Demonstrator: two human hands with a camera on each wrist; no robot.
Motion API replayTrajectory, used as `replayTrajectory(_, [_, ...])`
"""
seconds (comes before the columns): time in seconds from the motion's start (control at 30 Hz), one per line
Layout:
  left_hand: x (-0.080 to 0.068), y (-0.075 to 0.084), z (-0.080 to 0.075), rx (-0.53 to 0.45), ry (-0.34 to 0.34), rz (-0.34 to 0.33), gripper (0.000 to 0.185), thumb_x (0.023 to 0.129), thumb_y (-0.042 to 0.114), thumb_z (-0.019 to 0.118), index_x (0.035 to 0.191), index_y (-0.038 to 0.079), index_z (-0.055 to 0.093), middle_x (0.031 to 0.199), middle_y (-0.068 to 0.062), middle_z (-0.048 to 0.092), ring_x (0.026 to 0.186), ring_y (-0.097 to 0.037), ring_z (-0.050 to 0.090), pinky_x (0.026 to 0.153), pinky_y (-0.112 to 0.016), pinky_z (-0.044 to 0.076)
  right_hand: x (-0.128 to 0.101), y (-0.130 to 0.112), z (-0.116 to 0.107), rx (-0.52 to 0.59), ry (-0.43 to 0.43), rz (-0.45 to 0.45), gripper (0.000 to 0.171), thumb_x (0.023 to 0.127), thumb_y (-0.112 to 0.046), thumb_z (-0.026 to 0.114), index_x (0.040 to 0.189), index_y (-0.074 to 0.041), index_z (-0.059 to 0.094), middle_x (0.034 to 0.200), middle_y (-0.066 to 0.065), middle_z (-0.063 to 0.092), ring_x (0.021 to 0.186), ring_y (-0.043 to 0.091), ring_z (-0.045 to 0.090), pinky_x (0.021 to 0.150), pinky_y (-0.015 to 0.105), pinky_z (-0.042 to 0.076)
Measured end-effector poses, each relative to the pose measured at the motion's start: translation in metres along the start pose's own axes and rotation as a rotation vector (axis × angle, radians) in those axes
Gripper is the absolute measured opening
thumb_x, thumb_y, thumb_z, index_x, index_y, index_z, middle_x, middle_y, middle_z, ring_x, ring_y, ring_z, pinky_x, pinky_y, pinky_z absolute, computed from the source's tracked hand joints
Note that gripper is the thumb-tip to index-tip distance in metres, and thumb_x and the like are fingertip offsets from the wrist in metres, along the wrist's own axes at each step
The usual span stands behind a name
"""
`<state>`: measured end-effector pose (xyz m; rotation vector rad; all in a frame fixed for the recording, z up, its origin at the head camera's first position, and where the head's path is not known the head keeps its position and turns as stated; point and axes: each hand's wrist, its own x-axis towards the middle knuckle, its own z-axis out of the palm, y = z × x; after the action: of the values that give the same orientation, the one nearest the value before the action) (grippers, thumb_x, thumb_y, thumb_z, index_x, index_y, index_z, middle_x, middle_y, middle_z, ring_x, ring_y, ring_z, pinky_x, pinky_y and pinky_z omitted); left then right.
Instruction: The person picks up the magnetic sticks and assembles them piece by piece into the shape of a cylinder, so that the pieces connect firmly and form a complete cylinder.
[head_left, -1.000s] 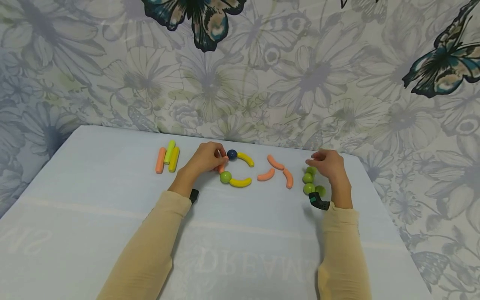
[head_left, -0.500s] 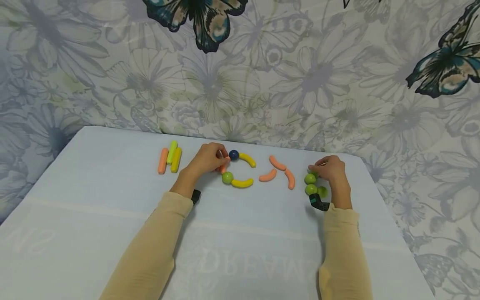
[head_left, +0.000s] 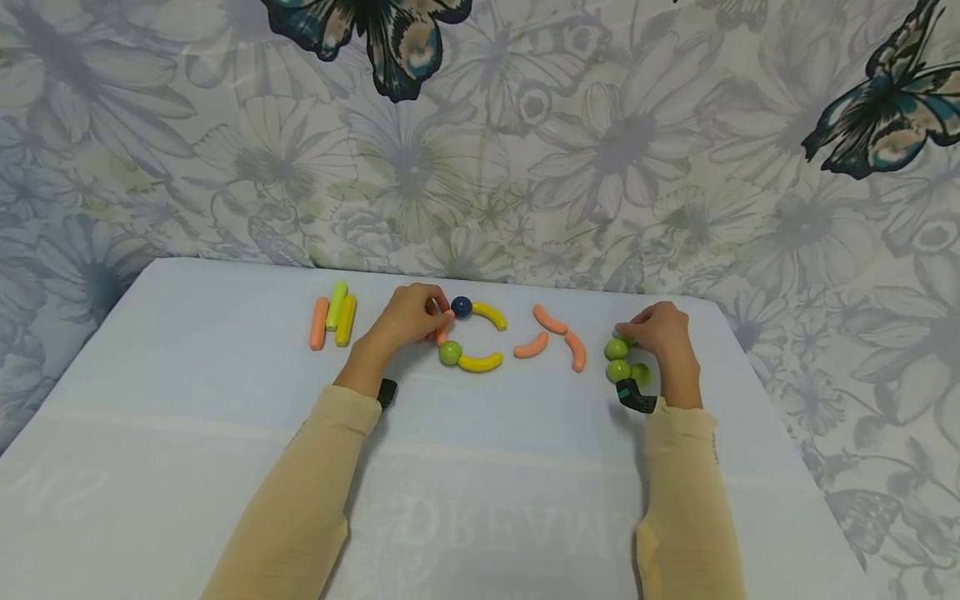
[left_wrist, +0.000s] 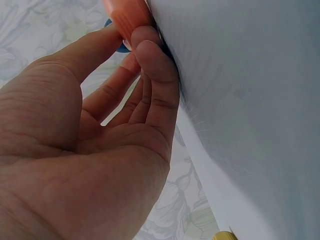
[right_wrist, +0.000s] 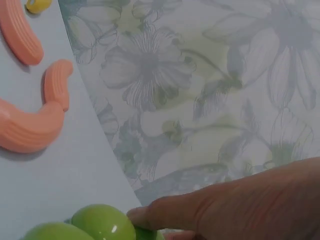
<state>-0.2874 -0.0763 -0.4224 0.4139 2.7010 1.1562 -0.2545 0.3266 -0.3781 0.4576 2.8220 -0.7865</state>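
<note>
My left hand (head_left: 408,315) pinches an orange ridged piece (left_wrist: 131,19) between thumb and fingertips; its full shape is hidden. This piece stands between a dark blue ball (head_left: 462,307) and a green ball (head_left: 450,352), on the left side of a ring. Two yellow toy bananas (head_left: 489,315) curve along the ring's right side. At the right, my right hand (head_left: 663,329) pinches the farthest green ball (right_wrist: 148,234) of a small cluster, mostly covered by the fingers. Other green balls (head_left: 617,360) lie just nearer, one of them (head_left: 641,374) beside the wrist camera.
Between the hands lie three orange curved pieces (head_left: 551,320) set in a branching shape. Left of my left hand are an orange stick (head_left: 318,323) and two yellowish sticks (head_left: 346,321). The white table (head_left: 487,508) ends at a flower-patterned wall (head_left: 480,183).
My right hand has come down toward me, its fingers closing on the farthest green ball. The left hand keeps its pinch on the orange piece. The head view shifts slightly.
</note>
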Motion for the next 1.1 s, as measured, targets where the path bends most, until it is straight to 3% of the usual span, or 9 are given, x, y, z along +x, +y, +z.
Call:
replayTrajectory(0.07, [0.0,0.0,0.0,0.0,-0.003,-0.002,0.016,0.101,0.021,0.073,0.107,0.006,0.072,0.085,-0.009,0.067,0.06,-0.016,0.061,0.06,-0.027,0.049,-0.001,-0.004,0.0,0.006,0.029,-0.042,0.047,0.099,-0.036,0.071,0.122,0.005,0.071,0.128,0.028,0.065,0.123,0.046,0.053,0.097,0.055,0.052])
replayTrajectory(0.23, [-0.002,0.0,0.0,-0.007,-0.009,0.0,0.016,0.102,0.021,0.072,0.107,0.006,0.072,0.086,-0.009,0.067,0.06,-0.017,0.062,0.06,-0.027,0.049,-0.007,-0.022,0.006,0.083,0.099,-0.212,0.043,0.099,-0.037,0.073,0.12,0.0,0.073,0.119,0.023,0.071,0.111,0.04,0.063,0.089,0.05,0.056])
replayTrajectory(0.47, [0.0,-0.003,0.0,-0.019,-0.011,-0.004,0.015,0.102,0.02,0.072,0.107,0.006,0.071,0.084,-0.009,0.067,0.059,-0.017,0.062,0.06,-0.027,0.05,-0.011,-0.053,0.028,0.168,-0.035,-0.416,0.039,0.094,-0.036,0.08,0.117,-0.005,0.076,0.114,0.016,0.076,0.106,0.032,0.071,0.091,0.047,0.056])
replayTrajectory(0.67, [-0.002,-0.001,-0.002,-0.021,-0.01,0.005,0.015,0.102,0.02,0.072,0.106,0.005,0.072,0.083,-0.009,0.066,0.059,-0.017,0.061,0.059,-0.028,0.049,-0.016,-0.078,0.055,0.197,-0.092,-0.455,0.037,0.09,-0.032,0.086,0.115,-0.007,0.076,0.113,0.012,0.077,0.105,0.028,0.074,0.094,0.045,0.058])
replayTrajectory(0.9, [-0.003,-0.002,-0.001,-0.019,-0.007,-0.001,0.016,0.102,0.021,0.073,0.106,0.006,0.072,0.082,-0.008,0.066,0.058,-0.016,0.061,0.059,-0.028,0.049,-0.024,-0.096,0.081,0.14,-0.161,-0.488,0.036,0.087,-0.029,0.088,0.114,-0.008,0.076,0.111,0.008,0.078,0.102,0.023,0.075,0.095,0.043,0.058])
replayTrajectory(1.1, [0.0,-0.002,-0.001,-0.011,0.002,0.009,0.016,0.101,0.021,0.073,0.106,0.006,0.072,0.084,-0.009,0.067,0.06,-0.017,0.061,0.062,-0.028,0.049,-0.026,-0.104,0.095,0.104,-0.149,-0.499,0.039,0.086,-0.03,0.09,0.114,-0.007,0.075,0.108,0.007,0.078,0.098,0.021,0.075,0.09,0.039,0.06])
